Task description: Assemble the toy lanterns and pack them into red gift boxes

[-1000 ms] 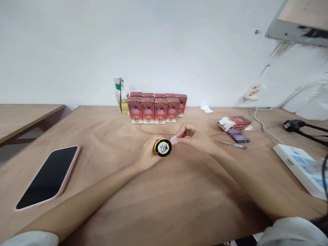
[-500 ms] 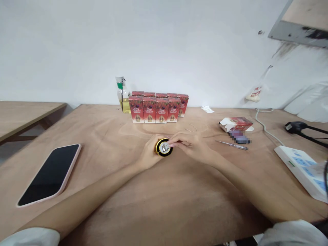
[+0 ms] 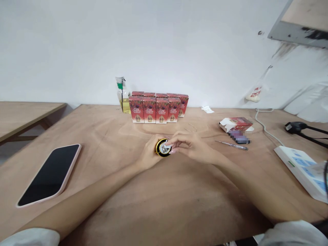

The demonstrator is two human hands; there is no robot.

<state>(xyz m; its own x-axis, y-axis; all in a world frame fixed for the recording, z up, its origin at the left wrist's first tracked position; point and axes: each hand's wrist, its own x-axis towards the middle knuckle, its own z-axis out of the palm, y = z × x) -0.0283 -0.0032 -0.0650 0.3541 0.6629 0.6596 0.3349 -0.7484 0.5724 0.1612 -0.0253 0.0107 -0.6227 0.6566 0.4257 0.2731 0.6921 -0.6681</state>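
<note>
My left hand (image 3: 149, 153) is wrapped around a round gold-rimmed object (image 3: 157, 153), whose flat end faces up. A black ring surrounds a whitish disc (image 3: 164, 148) with small metallic parts in it; what the whole object is, I cannot make out. Over the disc's right side bends my right hand (image 3: 191, 145), its thumb and index fingertips slightly apart. A small whitish piece (image 3: 167, 142) shows at the index fingertip, overlapping the black ring, and appears to be held there. The fingers cover part of the rim.
Red Christmas boxes (image 3: 149, 111) stand in rows by the wall, beside a bottle of yellow liquid (image 3: 125, 104). A phone (image 3: 51, 174) lies left. At right are an opened red box (image 3: 238, 123), a screwdriver (image 3: 233, 145), a power strip (image 3: 302, 167) and thin bent wires (image 3: 191, 127).
My right thumb and index fingertips have moved apart, and the whitish piece now overlaps the black ring. The left hand and the gold-rimmed object have stayed in place.
</note>
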